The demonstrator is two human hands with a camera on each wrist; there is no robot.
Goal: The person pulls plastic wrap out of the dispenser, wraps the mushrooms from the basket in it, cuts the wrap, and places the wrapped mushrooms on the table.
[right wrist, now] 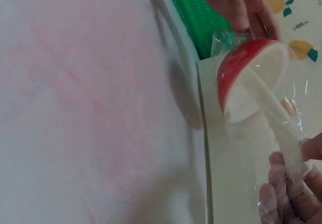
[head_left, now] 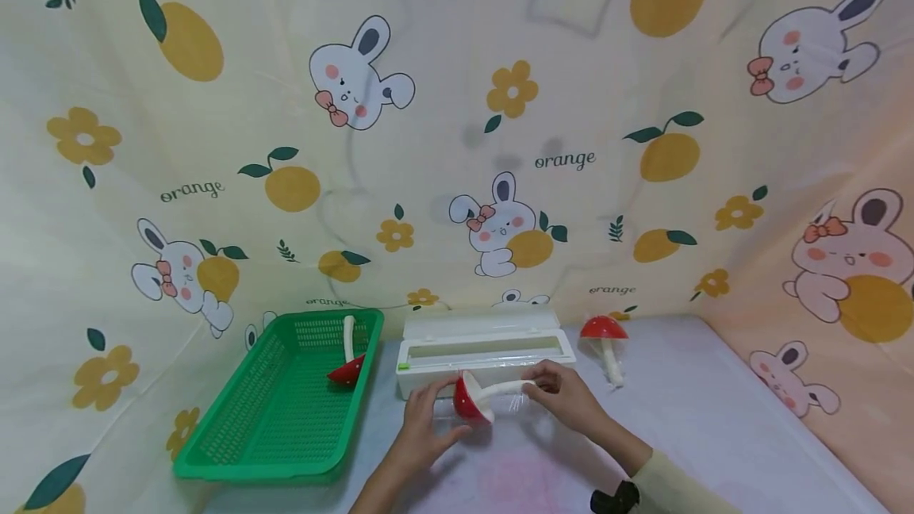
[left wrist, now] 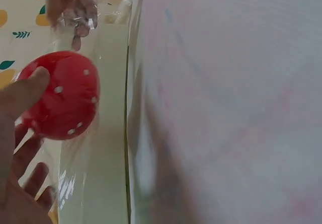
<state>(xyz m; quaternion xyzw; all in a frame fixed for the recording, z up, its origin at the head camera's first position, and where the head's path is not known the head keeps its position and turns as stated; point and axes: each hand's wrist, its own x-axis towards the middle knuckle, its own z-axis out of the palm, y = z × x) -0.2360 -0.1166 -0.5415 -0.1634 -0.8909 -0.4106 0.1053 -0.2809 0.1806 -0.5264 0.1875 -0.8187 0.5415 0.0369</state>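
A toy mushroom (head_left: 467, 401) with a white-dotted red cap and a white stem lies sideways between my hands, in front of a white film dispenser box (head_left: 421, 377). My left hand (head_left: 423, 428) grips the cap, its thumb on the red side in the left wrist view. At the other end, my right hand (head_left: 571, 401) pinches the stem (right wrist: 271, 105) near its tip. Clear plastic film (left wrist: 70, 183) hangs about the cap and stem. The right wrist view shows the cap's hollow white underside; part of the right hand lies beyond that view's edge.
A green basket (head_left: 264, 469) stands at the left with another mushroom (head_left: 347, 372) inside. To the right of the box, a film-wrapped mushroom (head_left: 604, 329) lies on the white table (head_left: 714, 419). A patterned curtain (head_left: 457, 101) hangs behind.
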